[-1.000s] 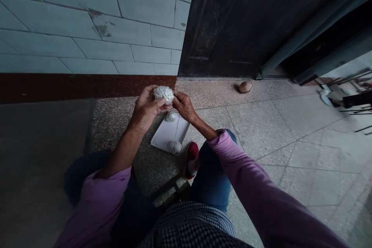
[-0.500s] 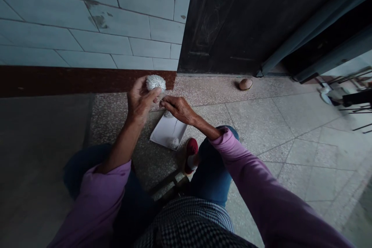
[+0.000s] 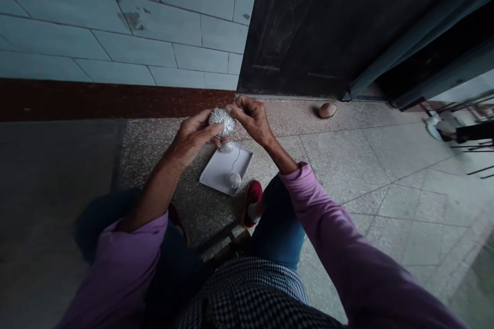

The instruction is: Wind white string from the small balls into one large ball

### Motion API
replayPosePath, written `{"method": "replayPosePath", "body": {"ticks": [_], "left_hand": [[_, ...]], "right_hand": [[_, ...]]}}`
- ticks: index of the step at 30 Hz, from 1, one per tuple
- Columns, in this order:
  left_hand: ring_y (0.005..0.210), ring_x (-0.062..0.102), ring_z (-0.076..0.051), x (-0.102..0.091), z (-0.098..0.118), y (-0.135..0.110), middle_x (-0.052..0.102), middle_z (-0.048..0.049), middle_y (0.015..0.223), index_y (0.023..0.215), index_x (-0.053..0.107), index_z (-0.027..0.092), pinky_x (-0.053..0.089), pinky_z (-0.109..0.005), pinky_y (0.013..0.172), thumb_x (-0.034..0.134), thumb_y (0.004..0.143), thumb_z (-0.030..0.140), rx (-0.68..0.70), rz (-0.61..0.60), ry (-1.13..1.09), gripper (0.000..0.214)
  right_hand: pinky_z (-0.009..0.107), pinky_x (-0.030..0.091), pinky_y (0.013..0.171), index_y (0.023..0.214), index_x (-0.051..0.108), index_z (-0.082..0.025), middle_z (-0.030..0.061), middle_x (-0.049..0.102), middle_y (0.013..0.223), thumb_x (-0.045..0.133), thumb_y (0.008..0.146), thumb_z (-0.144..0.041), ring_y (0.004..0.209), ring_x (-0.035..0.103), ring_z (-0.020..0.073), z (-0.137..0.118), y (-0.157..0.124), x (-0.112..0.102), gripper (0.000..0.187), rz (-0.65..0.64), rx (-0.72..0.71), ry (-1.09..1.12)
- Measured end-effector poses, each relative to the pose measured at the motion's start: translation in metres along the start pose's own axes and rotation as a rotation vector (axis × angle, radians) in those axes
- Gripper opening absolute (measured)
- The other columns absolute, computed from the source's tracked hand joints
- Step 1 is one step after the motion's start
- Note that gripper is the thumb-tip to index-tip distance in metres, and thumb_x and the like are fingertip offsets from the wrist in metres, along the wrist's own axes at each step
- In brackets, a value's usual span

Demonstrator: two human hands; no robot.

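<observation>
1. The left hand point(image 3: 193, 136) cups a round, bristly white thread ball point(image 3: 221, 121), its fingers curled close around it, above the floor.
2. The right hand point(image 3: 252, 121) has its fingers pinched together at the ball's upper edge; what they nip is too fine to see.
3. Below, a flat white rectangular tray point(image 3: 216, 177) on the speckled stone floor point(image 3: 347, 164) carries two smaller balls point(image 3: 235, 180).

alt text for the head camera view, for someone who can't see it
Seated person's left hand holds a white stringy ball while the right hand pinches at its top, above a white tray on the floor holding two smaller balls. Tiled wall and dark door behind.
</observation>
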State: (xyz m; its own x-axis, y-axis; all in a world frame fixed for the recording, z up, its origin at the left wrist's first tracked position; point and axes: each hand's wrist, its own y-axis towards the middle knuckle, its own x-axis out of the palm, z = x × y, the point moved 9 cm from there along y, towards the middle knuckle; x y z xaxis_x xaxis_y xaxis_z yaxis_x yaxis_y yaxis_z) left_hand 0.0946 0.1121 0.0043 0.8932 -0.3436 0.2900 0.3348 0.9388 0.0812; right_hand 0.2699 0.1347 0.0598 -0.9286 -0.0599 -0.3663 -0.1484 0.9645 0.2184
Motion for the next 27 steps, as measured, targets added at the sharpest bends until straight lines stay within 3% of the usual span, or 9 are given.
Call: {"method": "replayPosePath", "body": {"ticks": [6, 14, 18, 22, 27], "left_hand": [[0.08, 0.072, -0.02, -0.009, -0.009, 0.01, 0.083, -0.0064, 0.1, 0.113, 0.086, 0.02, 0.059, -0.027, 0.064, 0.118, 0.07, 0.044, 0.031, 0.185, -0.004, 0.058], [0.093, 0.078, -0.024, 0.004, -0.014, 0.013, 0.086, -0.0091, 0.112, 0.116, 0.091, 0.022, 0.065, -0.028, 0.07, 0.117, 0.072, 0.046, -0.018, 0.113, -0.14, 0.056], [0.101, 0.083, -0.026, 0.005, -0.017, 0.015, 0.089, -0.0103, 0.118, 0.117, 0.089, 0.021, 0.072, -0.031, 0.082, 0.118, 0.07, 0.042, -0.026, 0.12, -0.206, 0.059], [0.099, 0.083, -0.026, 0.009, -0.017, 0.015, 0.088, -0.0087, 0.11, 0.111, 0.087, 0.02, 0.073, -0.034, 0.089, 0.119, 0.063, 0.035, -0.042, 0.129, -0.262, 0.059], [0.102, 0.084, -0.027, 0.008, -0.016, 0.013, 0.091, -0.0094, 0.113, 0.109, 0.087, 0.02, 0.07, -0.037, 0.095, 0.119, 0.062, 0.037, -0.017, 0.162, -0.223, 0.06]], "right_hand": [[0.039, 0.049, 0.082, 0.077, 0.048, -0.032, 0.0009, 0.044, 0.079, 0.101, 0.118, -0.065, 0.091, 0.047, 0.0263, 0.022, 0.012, 0.003, 0.074, 0.01, 0.036, 0.025], [0.039, 0.049, 0.086, 0.075, 0.051, -0.031, 0.0, 0.048, 0.081, 0.093, 0.123, -0.044, 0.088, 0.046, 0.0245, 0.035, 0.01, -0.007, 0.065, 0.056, 0.03, 0.07], [0.038, 0.047, 0.084, 0.072, 0.048, -0.03, -0.0025, 0.044, 0.078, 0.098, 0.12, -0.06, 0.084, 0.042, 0.0225, 0.035, 0.006, -0.002, 0.075, 0.071, 0.044, 0.107], [0.036, 0.047, 0.084, 0.074, 0.049, -0.029, -0.0032, 0.046, 0.078, 0.09, 0.123, -0.072, 0.082, 0.042, 0.0208, 0.034, 0.003, 0.009, 0.078, 0.065, 0.042, 0.136], [0.036, 0.048, 0.084, 0.076, 0.05, -0.029, -0.002, 0.047, 0.082, 0.085, 0.127, -0.068, 0.086, 0.043, 0.0217, 0.04, -0.003, 0.018, 0.073, 0.052, 0.07, 0.122]]}}
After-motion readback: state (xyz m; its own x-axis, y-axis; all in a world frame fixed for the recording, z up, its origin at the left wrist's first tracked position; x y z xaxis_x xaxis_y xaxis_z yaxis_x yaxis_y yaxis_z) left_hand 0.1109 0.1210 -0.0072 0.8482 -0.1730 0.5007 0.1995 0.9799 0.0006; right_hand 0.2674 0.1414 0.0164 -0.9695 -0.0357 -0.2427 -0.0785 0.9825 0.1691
